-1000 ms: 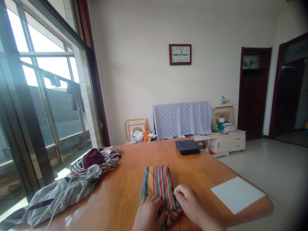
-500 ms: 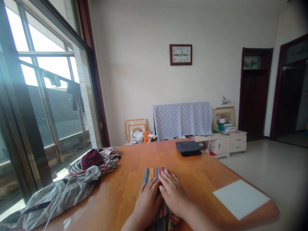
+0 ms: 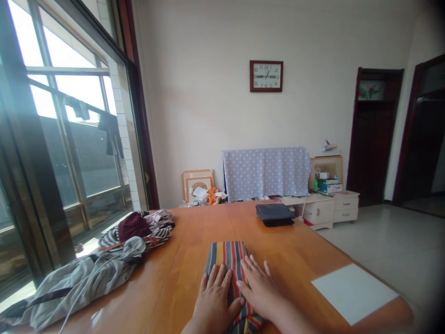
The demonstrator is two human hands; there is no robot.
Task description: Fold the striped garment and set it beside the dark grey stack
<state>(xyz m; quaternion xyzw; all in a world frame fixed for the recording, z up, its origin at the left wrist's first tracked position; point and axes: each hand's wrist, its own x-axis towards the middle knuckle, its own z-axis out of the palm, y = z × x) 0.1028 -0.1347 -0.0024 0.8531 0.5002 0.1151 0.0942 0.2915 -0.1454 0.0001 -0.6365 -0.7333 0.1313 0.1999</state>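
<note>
**Two hands flat on a striped cloth, near edge of table**

Two hands are in view, both ours, both on the same striped cloth (image 3: 229,273). We note the left hand (image 3: 215,299) palm down with fingers spread, pressing on the left part of the cloth; nothing is gripped. The right hand (image 3: 259,292) lies likewise, open and flat, fingers splayed and pointing toward the far edge, pressing the right part of the cloth. The two hands sit just beside each other, thumbs nearly meeting over the cloth's middle.

The striped cloth is folded into a narrow strip with bands of grey, orange, red and yellow. It lies at the middle of the table's near edge, its long side running toward the far edge. Its nearest end is covered by our hands and partly cut off by the frame.

The table (image 3: 194,241) is orange-brown wood and glossy. Along its left edge lies a loose heap of clothes (image 3: 104,269), grey, striped and dark red pieces mixed together, well apart from the striped cloth. Toward the far right corner sits a dark folded garment (image 3: 274,214), neatly stacked. At the near right corner lies a white sheet (image 3: 354,292), flat, apart from the right hand.
</note>
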